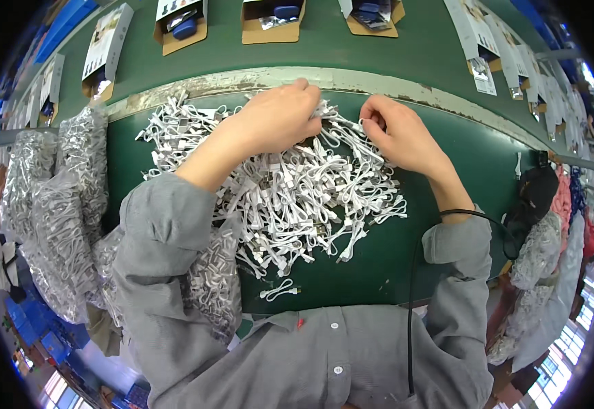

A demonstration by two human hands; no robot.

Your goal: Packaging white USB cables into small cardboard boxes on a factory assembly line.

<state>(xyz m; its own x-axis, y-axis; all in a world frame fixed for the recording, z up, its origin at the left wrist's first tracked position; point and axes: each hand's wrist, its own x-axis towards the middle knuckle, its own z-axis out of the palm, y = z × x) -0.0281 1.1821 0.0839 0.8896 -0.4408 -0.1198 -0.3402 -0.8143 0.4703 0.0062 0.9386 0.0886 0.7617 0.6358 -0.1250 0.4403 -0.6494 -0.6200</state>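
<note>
A large heap of short white USB cables (297,198), each bundled into a loop, spreads over the green table in front of me. My left hand (280,119) reaches over the heap's far side, its fingers curled; whatever they hold is hidden from view. To its right, my right hand (399,136) is closed in a pinch at the heap's far right edge, and a white cable shows at its fingertips. One bundled cable (280,291) lies apart from the heap, close to the table's near edge.
Clear plastic bags (62,204) packed with cables stand at the left, another bag (215,283) under my left arm. Beyond a worn pale ledge (242,78), open cardboard boxes (270,20) hold blue items on a green surface. A black cord (413,307) runs from my right wrist.
</note>
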